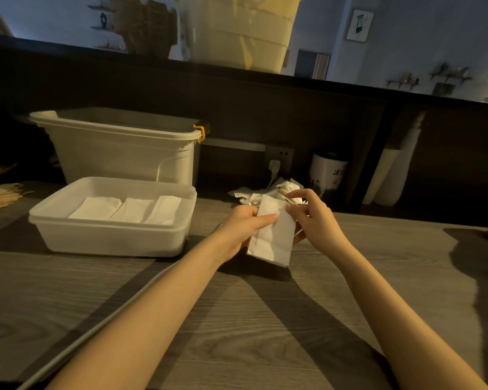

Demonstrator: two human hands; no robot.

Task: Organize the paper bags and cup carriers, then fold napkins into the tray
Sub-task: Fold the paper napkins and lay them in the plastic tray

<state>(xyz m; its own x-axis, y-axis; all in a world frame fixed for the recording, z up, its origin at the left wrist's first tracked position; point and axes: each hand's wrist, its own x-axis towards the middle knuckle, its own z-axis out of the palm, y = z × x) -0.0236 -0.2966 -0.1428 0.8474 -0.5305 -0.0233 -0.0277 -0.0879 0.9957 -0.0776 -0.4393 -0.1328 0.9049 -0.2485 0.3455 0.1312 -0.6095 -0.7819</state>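
Looking down from the head camera, the folded napkin [273, 235] sits between both hands just above the countertop [237, 319], its long axis running away from the person and leaning slightly rightward at the far end. The left hand [244, 226] grips its left edge, fingers curled across the face; the right hand [313, 218] pinches the far right corner between thumb and fingertips. The tray [110, 237], already holding three folded stacks, lies to the left of the left hand, so that hand is the nearer one for placing it. Loose unfolded napkins [265, 192] lie just beyond both hands.
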